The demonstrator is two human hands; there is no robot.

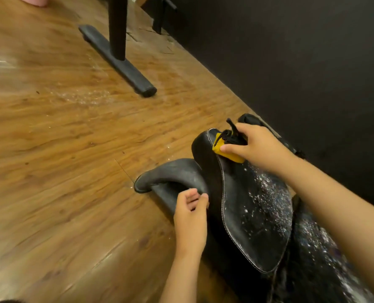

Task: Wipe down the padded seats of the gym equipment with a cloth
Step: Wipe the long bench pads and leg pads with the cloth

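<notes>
A black padded bike seat (253, 217) with white stitching fills the lower right, speckled with white foam or droplets. My right hand (256, 147) grips a yellow pad with a black scrubbing top (227, 147) and presses it onto the narrow front end of the seat. My left hand (191, 217) hovers beside the seat's left edge with loosely curled fingers and holds nothing.
Under the seat a grey base bar (166, 173) curves onto the wooden floor (72, 149). Another machine's black foot bar (118, 60) and upright post (117, 25) stand further back. A dark wall (301, 62) runs along the right. White specks lie scattered on the floor.
</notes>
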